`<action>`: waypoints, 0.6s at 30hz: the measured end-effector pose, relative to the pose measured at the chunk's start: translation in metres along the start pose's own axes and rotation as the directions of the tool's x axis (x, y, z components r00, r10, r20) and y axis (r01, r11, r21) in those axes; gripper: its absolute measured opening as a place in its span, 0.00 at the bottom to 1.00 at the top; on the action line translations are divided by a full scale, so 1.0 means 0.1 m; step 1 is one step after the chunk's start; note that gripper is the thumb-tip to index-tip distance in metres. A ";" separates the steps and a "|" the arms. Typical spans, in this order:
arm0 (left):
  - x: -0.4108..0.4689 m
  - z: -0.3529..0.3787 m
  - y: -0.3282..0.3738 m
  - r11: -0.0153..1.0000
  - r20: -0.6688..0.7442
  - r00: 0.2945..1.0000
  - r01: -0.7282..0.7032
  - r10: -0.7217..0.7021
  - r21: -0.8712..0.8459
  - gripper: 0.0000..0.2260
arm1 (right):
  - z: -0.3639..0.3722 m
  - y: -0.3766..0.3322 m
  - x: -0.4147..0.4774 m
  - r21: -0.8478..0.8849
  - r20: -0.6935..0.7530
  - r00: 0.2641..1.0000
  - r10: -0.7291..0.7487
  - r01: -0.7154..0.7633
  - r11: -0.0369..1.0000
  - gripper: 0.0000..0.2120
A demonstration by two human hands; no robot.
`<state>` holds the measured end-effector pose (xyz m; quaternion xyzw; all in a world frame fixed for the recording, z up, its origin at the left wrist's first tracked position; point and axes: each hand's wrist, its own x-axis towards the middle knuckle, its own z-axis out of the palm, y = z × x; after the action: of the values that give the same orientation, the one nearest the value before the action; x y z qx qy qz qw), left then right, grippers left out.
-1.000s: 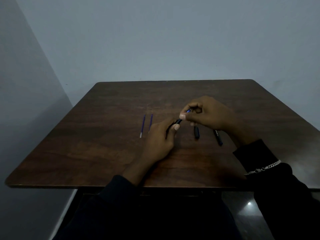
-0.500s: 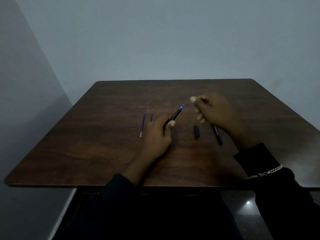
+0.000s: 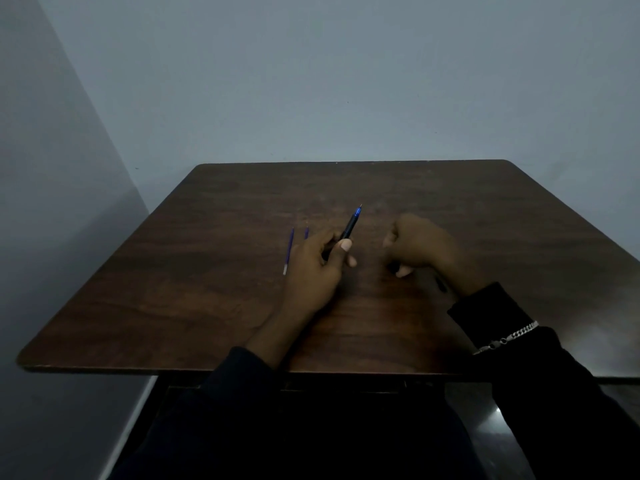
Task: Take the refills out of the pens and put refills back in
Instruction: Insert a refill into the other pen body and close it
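Note:
My left hand (image 3: 317,268) grips a black pen (image 3: 349,227) by its lower barrel, the blue tip pointing up and away to the right. To the left of that hand, two blue refills lie on the table: one refill (image 3: 288,251) in full view, the other refill (image 3: 306,233) mostly hidden behind my knuckles. My right hand (image 3: 420,249) is down on the table with curled fingers and thumb closing around a short black pen cap (image 3: 393,268); the hand is blurred. A second black pen (image 3: 442,285) peeks out under my right wrist.
The brown wooden table (image 3: 207,306) stands in a corner, with grey walls behind it and to the left. Its near edge lies just past my dark sleeves. A silver chain bracelet (image 3: 509,337) sits on my right wrist.
My right hand let go of the pen's tip, moved right and dropped down onto the cap on the table. My left hand kept the pen and tilted it slightly more upright.

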<state>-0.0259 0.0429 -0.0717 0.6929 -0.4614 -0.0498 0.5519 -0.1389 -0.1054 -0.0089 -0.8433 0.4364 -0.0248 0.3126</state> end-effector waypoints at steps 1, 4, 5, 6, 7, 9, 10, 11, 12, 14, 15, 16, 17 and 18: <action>0.00 0.00 0.00 1.000 0.010 1.000 0.005 -0.005 -0.002 0.08 | 0.00 0.03 0.01 0.102 -0.034 0.998 -0.051 0.054 0.993 0.04; 0.00 -0.01 0.02 0.999 0.063 0.997 0.033 -0.034 0.012 0.09 | 0.04 0.11 0.04 0.562 -0.214 0.959 -0.186 0.276 0.779 0.12; 0.00 -0.02 0.02 0.999 0.074 0.997 0.036 -0.038 0.024 0.09 | 0.04 0.13 0.05 0.703 -0.255 0.946 -0.199 0.323 0.633 0.13; 0.00 -0.02 0.02 0.999 0.084 0.996 0.036 -0.038 0.033 0.09 | 0.04 0.15 0.06 0.797 -0.283 0.935 -0.214 0.354 0.490 0.13; 0.00 -0.02 0.02 0.999 0.095 0.995 0.036 -0.039 0.041 0.09 | 0.04 0.16 0.07 0.849 -0.306 0.924 -0.230 0.374 0.374 0.12; 0.00 -0.01 0.03 0.998 0.120 0.992 0.027 -0.034 0.062 0.09 | 0.04 0.18 0.09 0.880 -0.339 0.904 -0.261 0.403 0.252 0.11; 0.00 -0.01 0.03 0.997 0.128 0.991 0.018 -0.027 0.074 0.09 | 0.05 0.19 0.09 0.878 -0.353 0.894 -0.276 0.418 0.233 0.11; 0.00 -0.01 0.03 0.996 0.132 0.991 0.011 -0.022 0.083 0.08 | 0.06 0.20 0.09 0.872 -0.367 0.885 -0.288 0.434 0.224 0.11; 0.00 -0.01 0.03 0.996 0.134 0.991 0.006 -0.018 0.089 0.08 | 0.07 0.20 0.09 0.866 -0.381 0.875 -0.298 0.451 0.216 0.11; -0.01 -0.01 0.03 0.996 0.133 0.991 0.000 -0.011 0.089 0.07 | 0.08 0.19 0.08 0.852 -0.409 0.857 -0.313 0.481 0.206 0.12; -0.01 0.00 0.03 0.996 0.135 0.991 -0.002 -0.009 0.085 0.07 | 0.08 0.19 0.08 0.846 -0.417 0.851 -0.319 0.492 0.207 0.12; -0.01 0.00 0.03 0.997 0.138 0.990 -0.004 -0.008 0.081 0.07 | 0.09 0.18 0.08 0.842 -0.419 0.848 -0.323 0.497 0.212 0.12; -0.01 0.00 0.03 0.997 0.140 0.990 -0.007 -0.004 0.079 0.07 | 0.09 0.18 0.08 0.837 -0.419 0.848 -0.326 0.499 0.223 0.12; -0.01 0.00 0.03 0.997 0.138 0.990 -0.012 0.001 0.079 0.07 | 0.10 0.17 0.08 0.831 -0.416 0.848 -0.327 0.501 0.242 0.12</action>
<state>-0.0279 0.0440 -0.0696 0.7078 -0.5021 -0.0773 0.4909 -0.1435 -0.1136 -0.0281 -0.6006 0.1302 -0.4108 0.6735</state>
